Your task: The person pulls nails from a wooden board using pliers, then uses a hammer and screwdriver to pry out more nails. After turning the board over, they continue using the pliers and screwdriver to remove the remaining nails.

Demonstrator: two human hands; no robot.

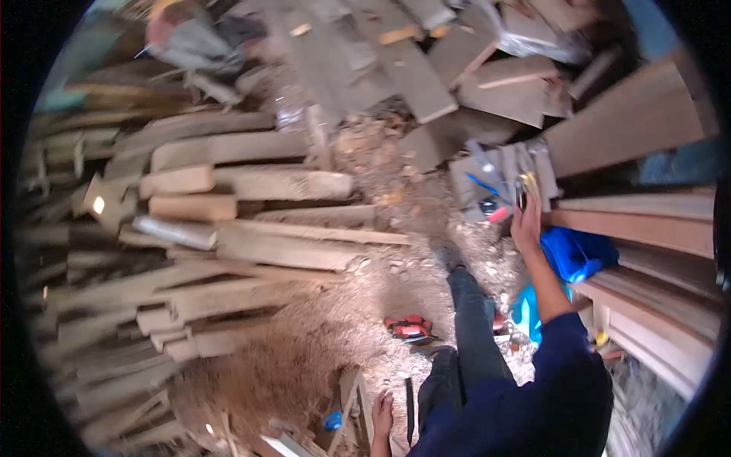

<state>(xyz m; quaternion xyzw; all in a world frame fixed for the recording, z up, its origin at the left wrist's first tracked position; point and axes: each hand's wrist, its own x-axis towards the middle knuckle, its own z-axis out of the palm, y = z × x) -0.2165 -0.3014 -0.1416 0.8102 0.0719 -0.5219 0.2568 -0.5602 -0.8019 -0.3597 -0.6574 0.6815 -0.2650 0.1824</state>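
My right hand (526, 222) reaches out over a small grey board (466, 174) at the right. Its fingers are bent around or against a small dark and yellow item, too blurred to name. Lying near it on the board are a blue pen-like stick (481, 183), a small black object (488, 206) and a pinkish-red piece (498, 215). My left hand (382, 413) hangs low by my legs, beside a wooden frame (352, 400); its fingers are loosely extended and nothing shows in them.
A red power tool (410, 328) lies on the shaving-covered floor by my feet. Stacked timber (282, 183) fills the left side, with planks (396, 72) ahead. Long boards (632, 221) stand at the right, next to a blue bag (579, 255).
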